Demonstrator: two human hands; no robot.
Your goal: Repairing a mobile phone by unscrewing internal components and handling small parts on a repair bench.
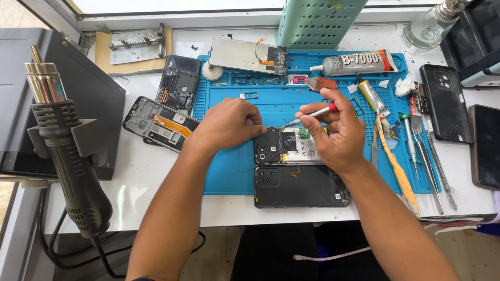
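Head view. An opened phone [286, 145], back cover off and boards exposed, lies on a blue work mat [229, 171] near the mat's centre. The left hand [227, 124] rests at the phone's upper left corner, fingers curled together and pressed down onto its edge. The right hand [338, 132] sits over the phone's right end, fingers closed around a slim screwdriver [312, 114] with a red collar; the tip angles down and left, meeting the phone's top edge just beside the left fingertips.

Directly below the phone, touching or nearly so, lies a dark back cover [299, 186], inner side up. A second dismantled phone [160, 124] and a third [178, 82] lie off the mat's left edge on the white bench. A heat gun [67, 151] stands in its holder at far left. At the mat's top lie a display frame [249, 55] and a glue tube [357, 63]. Tweezers [424, 156] and an orange-handled brush [398, 169] lie along the mat's right side, well apart from the hands.
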